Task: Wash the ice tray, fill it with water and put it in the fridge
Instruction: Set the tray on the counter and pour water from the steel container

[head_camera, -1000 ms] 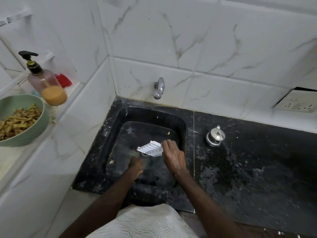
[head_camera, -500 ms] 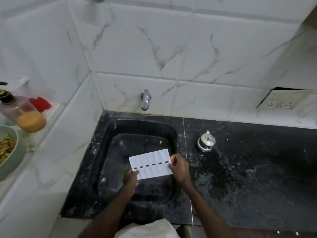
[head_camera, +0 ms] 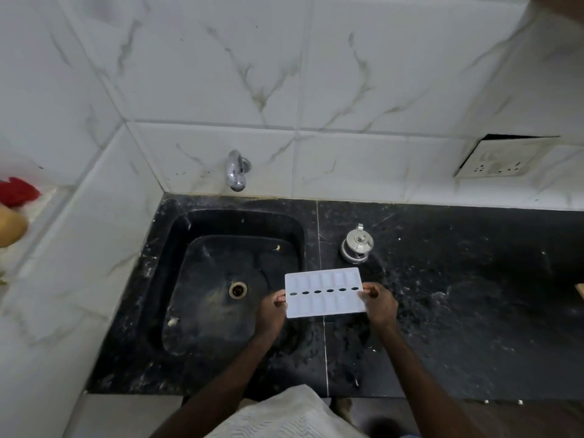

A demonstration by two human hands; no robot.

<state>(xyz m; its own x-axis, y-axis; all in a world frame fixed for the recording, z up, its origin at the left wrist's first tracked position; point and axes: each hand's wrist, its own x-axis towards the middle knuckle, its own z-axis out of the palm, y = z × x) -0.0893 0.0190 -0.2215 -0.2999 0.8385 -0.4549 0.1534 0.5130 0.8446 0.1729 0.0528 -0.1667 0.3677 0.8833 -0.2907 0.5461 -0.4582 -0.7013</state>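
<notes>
Because each hand pinches one short end, left hand (head_camera: 274, 306) and right hand (head_camera: 378, 303), the ice tray (head_camera: 325, 292) hangs level, probably to keep any water from spilling.

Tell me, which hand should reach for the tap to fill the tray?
Probably the left hand. It holds the tray's left end, on the side nearer the tap and over the sink. The right hand holds the far end over the counter.
</notes>
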